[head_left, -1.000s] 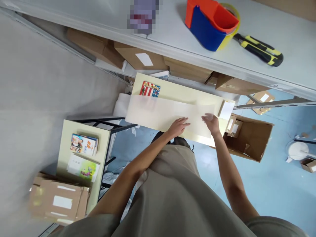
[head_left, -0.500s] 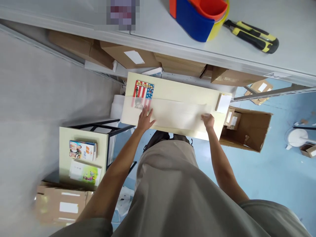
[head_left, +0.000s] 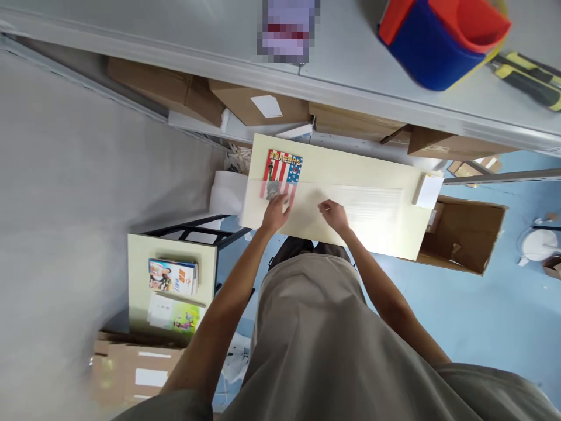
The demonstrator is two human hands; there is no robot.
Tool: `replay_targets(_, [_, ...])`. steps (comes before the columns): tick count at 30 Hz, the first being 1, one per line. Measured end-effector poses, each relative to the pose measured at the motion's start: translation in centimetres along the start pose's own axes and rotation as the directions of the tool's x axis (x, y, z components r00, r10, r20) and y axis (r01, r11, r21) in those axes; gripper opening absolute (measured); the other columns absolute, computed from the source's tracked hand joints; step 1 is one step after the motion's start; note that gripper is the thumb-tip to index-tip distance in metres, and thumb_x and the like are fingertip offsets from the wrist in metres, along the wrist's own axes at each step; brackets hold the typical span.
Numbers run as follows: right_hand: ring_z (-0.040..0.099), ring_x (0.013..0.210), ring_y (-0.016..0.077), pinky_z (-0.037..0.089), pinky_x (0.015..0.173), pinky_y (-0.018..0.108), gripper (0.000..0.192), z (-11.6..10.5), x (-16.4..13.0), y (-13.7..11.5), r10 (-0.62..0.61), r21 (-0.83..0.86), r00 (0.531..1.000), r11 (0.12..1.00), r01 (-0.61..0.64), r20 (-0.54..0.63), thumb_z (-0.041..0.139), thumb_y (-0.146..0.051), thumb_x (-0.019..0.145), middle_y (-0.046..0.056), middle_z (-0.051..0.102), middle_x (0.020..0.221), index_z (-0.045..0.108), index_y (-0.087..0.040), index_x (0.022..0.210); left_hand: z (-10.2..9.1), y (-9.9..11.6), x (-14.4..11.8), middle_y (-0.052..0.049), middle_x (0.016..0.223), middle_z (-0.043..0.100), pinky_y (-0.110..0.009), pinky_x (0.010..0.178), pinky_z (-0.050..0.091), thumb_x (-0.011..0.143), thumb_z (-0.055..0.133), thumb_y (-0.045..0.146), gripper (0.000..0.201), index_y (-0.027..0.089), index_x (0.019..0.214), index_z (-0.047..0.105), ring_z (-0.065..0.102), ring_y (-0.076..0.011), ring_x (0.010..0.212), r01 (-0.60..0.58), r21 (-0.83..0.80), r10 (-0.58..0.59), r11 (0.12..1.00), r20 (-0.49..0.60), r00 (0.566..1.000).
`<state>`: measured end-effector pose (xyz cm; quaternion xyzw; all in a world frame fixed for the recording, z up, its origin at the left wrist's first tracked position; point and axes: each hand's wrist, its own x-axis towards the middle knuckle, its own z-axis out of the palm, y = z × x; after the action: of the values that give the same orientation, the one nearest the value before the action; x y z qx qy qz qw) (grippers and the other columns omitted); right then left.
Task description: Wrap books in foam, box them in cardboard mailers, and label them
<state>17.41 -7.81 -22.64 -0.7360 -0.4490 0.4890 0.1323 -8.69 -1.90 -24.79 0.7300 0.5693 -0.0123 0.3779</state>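
A long translucent white sheet [head_left: 359, 207] lies spread on a pale yellow table [head_left: 350, 166] below me. It overlaps the lower part of a book with a stars-and-stripes cover [head_left: 283, 169] at the table's left end. My left hand [head_left: 275, 211] rests flat on the sheet's left end, over the book's lower edge. My right hand [head_left: 333, 214] presses the sheet near its middle, fingers bent. A small white pad [head_left: 428, 190] sits at the table's right end.
A grey shelf [head_left: 210, 35] runs overhead with a red and blue tape dispenser [head_left: 442, 41] and a yellow-black cutter [head_left: 528, 79]. Cardboard boxes [head_left: 263, 105] sit under it. An open carton [head_left: 464, 237] stands at right, a small table with books [head_left: 173, 275] at left.
My right hand has slid leftward along the sheet from its right end to the middle. The left hand went from the middle to the left end over the book.
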Motion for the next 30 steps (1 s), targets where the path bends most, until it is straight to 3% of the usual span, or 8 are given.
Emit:
replay_targets(3, [0.085,0.102,0.0270,0.062,0.098,0.033,0.033,4.9,3.4,-5.7,0.076,-0.096,0.988,0.993,-0.063,0.138,0.065,-0.044,0.114,0.010,0.089,0.102,0.077,-0.022,0.092,-3.3,-1.9,3.3,-0.020,0.153,0.071,-0.048,0.124,0.054,0.106,0.053,0.025,0.054,0.014,0.158,0.064,0.069,-0.0339,0.138,0.054,-0.051,-0.058,0.997,-0.085,0.995])
replay_targets(6, [0.084,0.083,0.0234,0.063,0.092,0.034,0.047,7.9,5.6,-8.8,0.242,-0.116,0.946,0.968,-0.221,0.216,0.059,-0.049,0.118,0.011,0.087,0.088,0.074,-0.020,0.085,-5.7,-3.2,7.2,-0.023,0.147,0.074,-0.052,0.125,0.052,0.102,0.061,0.029,0.051,0.013,0.151,0.067,0.069,-0.0387,0.138,0.159,-0.024,-0.161,0.987,-0.181,0.970])
replay_targets(11, [0.081,0.071,0.0190,0.064,0.088,0.034,0.037,9.3,6.5,-9.4,0.364,-0.119,0.914,0.930,-0.347,0.180,0.062,-0.044,0.116,0.009,0.087,0.087,0.076,-0.019,0.093,-6.4,-3.5,12.3,-0.032,0.145,0.071,-0.055,0.117,0.055,0.087,0.086,0.039,0.069,0.006,0.144,0.063,0.069,-0.0472,0.137,0.347,-0.094,-0.358,0.933,-0.155,0.921])
replay_targets(15, [0.082,0.077,0.0216,0.064,0.091,0.036,0.041,9.4,6.4,-9.2,0.396,-0.124,0.902,0.917,-0.379,0.171,0.063,-0.047,0.115,0.008,0.086,0.086,0.077,-0.020,0.087,-7.2,-4.2,14.1,-0.027,0.134,0.078,-0.045,0.104,0.059,0.077,0.094,0.036,0.062,0.007,0.127,0.073,0.074,-0.0394,0.122,0.406,-0.157,-0.418,0.900,-0.053,0.907])
replay_targets(18, [0.085,0.097,0.0280,0.062,0.099,0.040,0.044,9.8,6.3,-9.3,0.400,-0.134,0.904,0.914,-0.382,0.150,0.060,-0.051,0.115,0.011,0.087,0.094,0.079,-0.022,0.087,-8.5,-5.3,14.4,-0.008,0.098,0.083,-0.034,0.087,0.058,0.074,0.094,0.048,0.046,0.014,0.102,0.080,0.075,-0.0276,0.096,0.341,-0.364,-0.327,0.867,0.101,0.940])
replay_targets(21, [0.079,0.124,0.0345,0.059,0.109,0.045,0.041,10.3,5.7,-9.1,0.390,-0.152,0.915,0.916,-0.372,0.108,0.060,-0.055,0.115,0.015,0.087,0.116,0.080,-0.023,0.100,-9.5,-5.8,14.5,0.000,0.080,0.076,-0.028,0.079,0.053,0.075,0.093,0.047,0.036,0.015,0.087,0.080,0.069,-0.0203,0.083,0.267,-0.489,-0.239,0.831,0.120,0.964])
replay_targets(26, [0.077,0.129,0.0346,0.058,0.110,0.044,0.033,10.0,4.2,-6.9,0.296,-0.147,0.941,0.951,-0.273,0.167,0.064,-0.054,0.114,0.015,0.085,0.125,0.073,-0.024,0.109,-10.4,-3.8,14.9,-0.003,0.091,0.075,-0.028,0.090,0.057,0.085,0.087,0.034,0.020,0.018,0.087,0.075,0.069,-0.0204,0.092,0.093,-0.415,-0.158,0.905,-0.126,0.979])
replay_targets(30, [0.081,0.108,0.0229,0.059,0.105,0.035,0.015,9.4,3.9,-4.2,0.188,0.102,0.948,0.970,-0.219,0.256,0.061,-0.032,0.116,0.009,0.087,0.109,0.068,-0.023,0.106,-12.2,0.8,13.0,-0.006,0.113,0.078,-0.034,0.107,0.060,0.092,0.083,0.026,0.010,0.025,0.095,0.073,0.072,-0.0246,0.115,-0.206,-0.302,0.111,0.931,-0.305,0.946])
